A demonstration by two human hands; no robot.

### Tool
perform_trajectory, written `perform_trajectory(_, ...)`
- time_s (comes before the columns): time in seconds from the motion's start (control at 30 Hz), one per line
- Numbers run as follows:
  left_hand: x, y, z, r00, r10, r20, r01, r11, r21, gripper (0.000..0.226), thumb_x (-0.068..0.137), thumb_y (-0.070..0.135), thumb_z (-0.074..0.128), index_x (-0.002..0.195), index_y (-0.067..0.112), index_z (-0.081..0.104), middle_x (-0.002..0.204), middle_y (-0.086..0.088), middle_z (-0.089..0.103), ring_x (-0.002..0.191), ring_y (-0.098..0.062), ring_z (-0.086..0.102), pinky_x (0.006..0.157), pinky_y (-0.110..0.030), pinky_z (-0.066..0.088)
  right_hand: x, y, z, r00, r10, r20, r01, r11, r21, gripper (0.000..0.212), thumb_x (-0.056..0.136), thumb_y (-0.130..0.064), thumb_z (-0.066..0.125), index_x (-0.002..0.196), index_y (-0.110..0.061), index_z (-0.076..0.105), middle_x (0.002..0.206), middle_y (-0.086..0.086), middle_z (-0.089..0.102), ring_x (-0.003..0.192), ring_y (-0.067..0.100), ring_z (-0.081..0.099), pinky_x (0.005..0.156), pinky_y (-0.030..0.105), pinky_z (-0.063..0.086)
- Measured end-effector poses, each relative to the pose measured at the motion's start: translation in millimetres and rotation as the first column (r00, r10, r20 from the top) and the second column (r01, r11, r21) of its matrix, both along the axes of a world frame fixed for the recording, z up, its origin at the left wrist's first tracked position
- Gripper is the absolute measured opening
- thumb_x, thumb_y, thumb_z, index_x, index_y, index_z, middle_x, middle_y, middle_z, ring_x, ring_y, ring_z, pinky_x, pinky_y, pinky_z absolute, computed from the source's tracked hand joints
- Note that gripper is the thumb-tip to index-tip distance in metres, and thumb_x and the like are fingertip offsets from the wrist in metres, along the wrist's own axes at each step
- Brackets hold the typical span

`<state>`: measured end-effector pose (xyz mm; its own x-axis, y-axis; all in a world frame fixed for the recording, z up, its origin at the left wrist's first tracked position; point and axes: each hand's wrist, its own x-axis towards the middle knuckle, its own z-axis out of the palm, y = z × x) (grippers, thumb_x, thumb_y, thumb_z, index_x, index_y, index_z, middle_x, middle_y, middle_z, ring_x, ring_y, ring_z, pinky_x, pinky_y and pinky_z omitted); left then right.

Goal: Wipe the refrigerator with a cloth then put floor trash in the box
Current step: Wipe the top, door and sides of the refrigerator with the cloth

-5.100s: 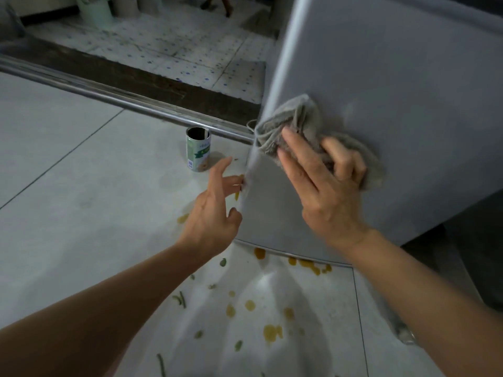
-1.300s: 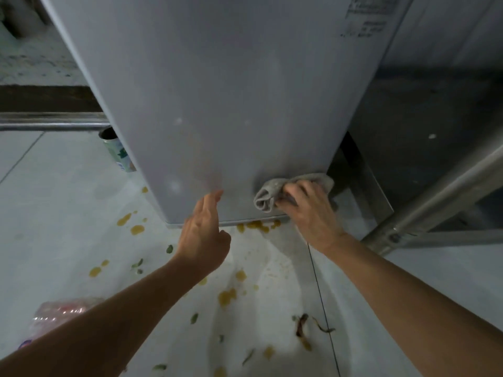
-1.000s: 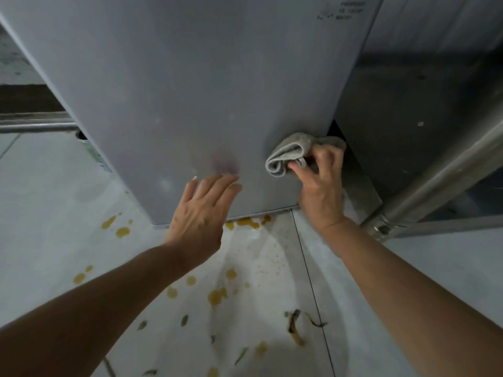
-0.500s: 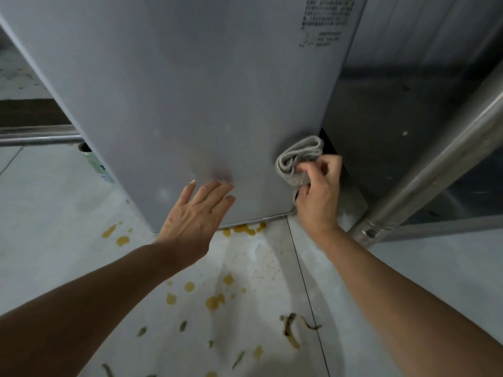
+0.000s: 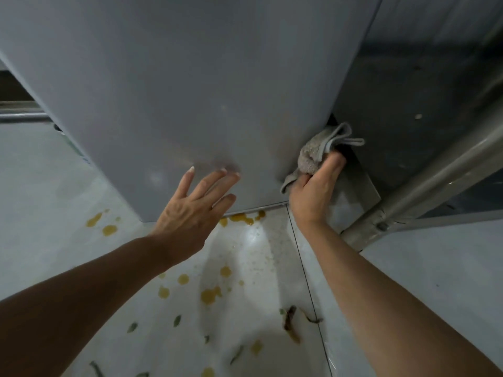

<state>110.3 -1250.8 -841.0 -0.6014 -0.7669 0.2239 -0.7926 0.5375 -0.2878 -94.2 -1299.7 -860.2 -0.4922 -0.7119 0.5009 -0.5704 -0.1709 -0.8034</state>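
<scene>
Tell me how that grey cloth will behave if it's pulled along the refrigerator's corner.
The cloth is probably floppy: it bunches in folds above the right hand. It looks light, since a loose corner hangs free. Its towel-like nap likely drags rather than slides on the refrigerator.

My left hand [image 5: 194,210] lies flat, fingers spread, on the lower front of the fridge [image 5: 190,85]. My right hand [image 5: 313,191] grips a bunched grey cloth [image 5: 315,156] against the fridge's bottom right corner. Yellow spots [image 5: 209,295] and green scraps [image 5: 177,320] dot the pale floor [image 5: 40,200] below. A metal pole [image 5: 435,172] slants at right.
</scene>
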Motion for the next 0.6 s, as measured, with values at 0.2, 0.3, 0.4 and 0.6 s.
perform_trajectory(0.2,6,-2,-6,0.998,-0.061,0.015,0.061,0.998,-0.028,0.047,0.067,0.000,0.067,0.111,0.013,0.060,0.149,-0.012,0.035,0.136,-0.029,0.025,0.107,-0.057,0.016,6,2,-47,0.991,-0.048,0.123,0.021,0.977,0.210,0.055,0.075,0.020,0.047,0.127,0.004,0.037,0.128,0.025,0.044,0.113,0.031,0.046,0.087,0.001,0.022)
perform_trajectory(0.3,9,-2,-8,0.996,-0.083,0.026,0.084,0.995,-0.049,0.041,0.070,0.002,0.058,0.110,0.013,0.061,0.149,-0.013,0.035,0.136,-0.030,0.030,0.106,-0.058,0.015,5,-1,-60,0.981,-0.067,0.180,0.007,0.949,0.314,0.064,0.082,0.017,0.046,0.141,0.005,0.024,0.137,0.028,0.037,0.122,0.033,0.044,0.088,-0.002,0.017)
perform_trajectory(0.4,14,0,-10,0.996,-0.078,0.051,0.081,0.995,-0.059,0.043,0.067,0.002,0.061,0.109,0.013,0.062,0.148,-0.013,0.036,0.135,-0.031,0.037,0.106,-0.057,0.015,2,-10,-64,0.967,-0.121,0.226,0.019,0.913,0.407,0.060,0.084,0.014,0.044,0.139,0.002,0.025,0.134,0.025,0.038,0.116,0.031,0.050,0.083,0.007,0.030)
perform_trajectory(0.6,33,6,-14,0.995,-0.061,0.076,0.065,0.997,-0.047,0.044,0.065,0.000,0.065,0.107,0.011,0.064,0.146,-0.013,0.040,0.132,-0.032,0.042,0.105,-0.058,0.016,3,-24,-59,0.809,-0.313,0.498,-0.006,0.842,0.540,0.053,0.085,0.010,0.041,0.135,-0.004,0.029,0.136,0.024,0.040,0.117,0.037,0.050,0.098,0.039,0.047)
